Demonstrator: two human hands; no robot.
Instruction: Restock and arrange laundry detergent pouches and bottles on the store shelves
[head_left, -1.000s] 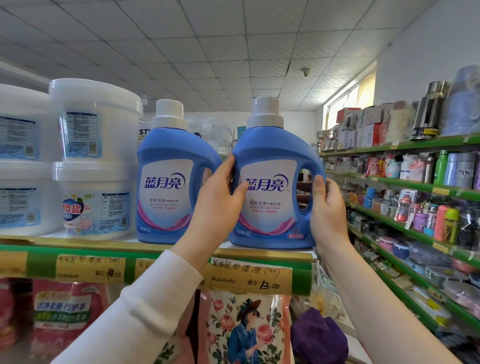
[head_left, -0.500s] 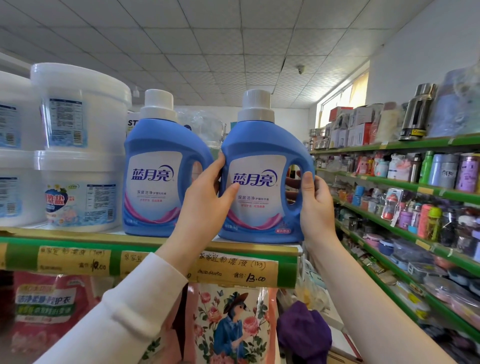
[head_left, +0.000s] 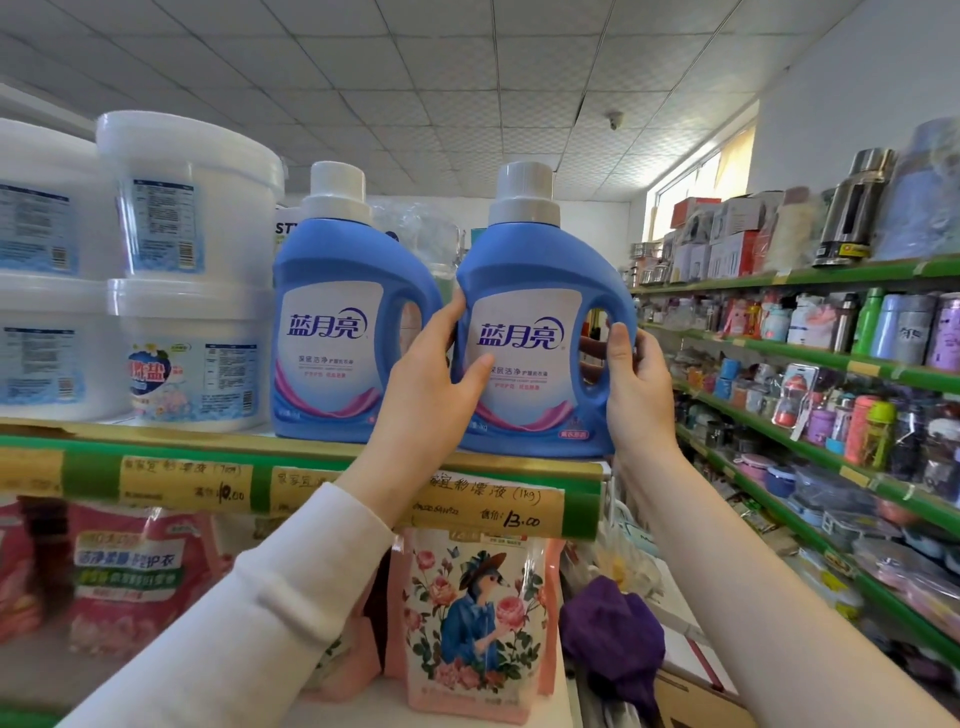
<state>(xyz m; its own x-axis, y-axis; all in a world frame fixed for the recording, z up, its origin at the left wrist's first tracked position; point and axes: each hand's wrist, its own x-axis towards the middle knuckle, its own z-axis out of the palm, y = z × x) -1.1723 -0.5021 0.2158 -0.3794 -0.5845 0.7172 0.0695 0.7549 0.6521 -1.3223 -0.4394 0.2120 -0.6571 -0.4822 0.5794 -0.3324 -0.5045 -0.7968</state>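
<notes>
Blue detergent bottle (head_left: 540, 291) stands upright at the right end of the top shelf (head_left: 93, 475), just right of a matching second bottle (head_left: 337, 291); the left hand (head_left: 431, 387) grips its left side, thumb across the label; the right hand (head_left: 641, 389) curls round its handle; white tubs (head_left: 192, 208) sit further left.

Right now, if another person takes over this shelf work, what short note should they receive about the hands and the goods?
Left hand: grips the left side of the held bottle.
Right hand: fingers round its handle.
The bottle appears to rest upright at the right end of the top shelf, beside the neighbour bottle.
Done: two bottles up, labels forward.
Left: release, then probably tidy the pouches below.
</notes>
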